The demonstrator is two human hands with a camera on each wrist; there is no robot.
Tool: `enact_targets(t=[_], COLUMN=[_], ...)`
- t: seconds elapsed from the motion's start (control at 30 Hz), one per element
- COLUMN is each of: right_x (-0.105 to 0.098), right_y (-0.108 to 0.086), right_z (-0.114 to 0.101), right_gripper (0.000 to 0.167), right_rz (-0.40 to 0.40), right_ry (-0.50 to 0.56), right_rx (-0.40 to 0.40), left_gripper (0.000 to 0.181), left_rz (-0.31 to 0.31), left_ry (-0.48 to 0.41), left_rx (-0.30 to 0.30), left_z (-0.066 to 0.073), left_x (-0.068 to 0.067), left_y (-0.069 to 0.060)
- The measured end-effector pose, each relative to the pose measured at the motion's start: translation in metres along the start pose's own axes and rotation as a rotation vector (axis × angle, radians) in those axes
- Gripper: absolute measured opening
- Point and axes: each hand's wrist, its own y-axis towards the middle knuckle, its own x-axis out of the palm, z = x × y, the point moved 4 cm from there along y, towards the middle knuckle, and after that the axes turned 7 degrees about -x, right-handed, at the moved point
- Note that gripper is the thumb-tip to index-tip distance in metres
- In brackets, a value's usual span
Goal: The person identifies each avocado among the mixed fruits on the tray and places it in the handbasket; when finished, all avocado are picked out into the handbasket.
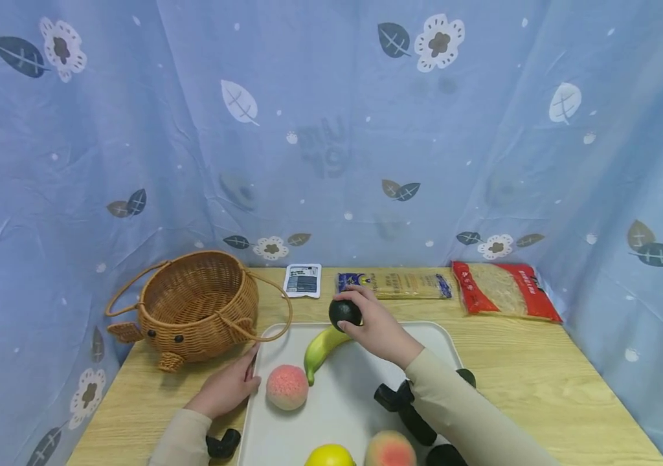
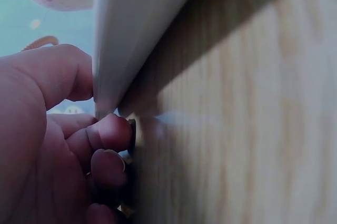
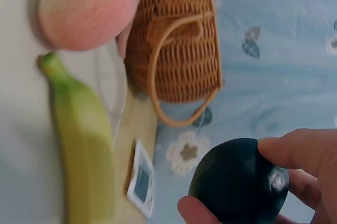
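My right hand (image 1: 379,329) holds a round, dark green fruit (image 1: 343,314) between thumb and fingers, above the far side of the white tray (image 1: 337,395). In the right wrist view, the fruit (image 3: 239,182) has a glossy skin. Just below it, a yellow-green banana (image 1: 321,353) lies on the tray, with a fuzzy pink peach (image 1: 287,387) to its left. Nearer the front sit a yellow lemon-like fruit (image 1: 330,456) and a red-and-yellow peach (image 1: 391,450), both cut off by the frame. My left hand (image 1: 228,387) grips the tray's left rim, thumb at the rim and fingers bent beneath.
A wicker basket (image 1: 209,340) with an animal face and loop handles stands left of the tray. Along the back lie a small white packet (image 1: 302,280), a noodle packet (image 1: 407,285) and a red-edged bag (image 1: 506,291). A blue curtain (image 1: 331,129) hangs behind the wooden table (image 1: 535,382).
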Motion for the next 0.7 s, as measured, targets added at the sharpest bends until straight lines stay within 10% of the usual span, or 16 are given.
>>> enact_targets(t=[0.7], right_x=[0.054], right_y=[0.099], right_z=[-0.068], right_gripper=[0.047], right_rz=[-0.066], right_ry=[0.08], right_rx=[-0.086], left_gripper=[0.07], left_rz=[-0.006], left_ry=[0.026], left_rx=[-0.016], left_z=[0.004], left_x=[0.001], left_y=[-0.001])
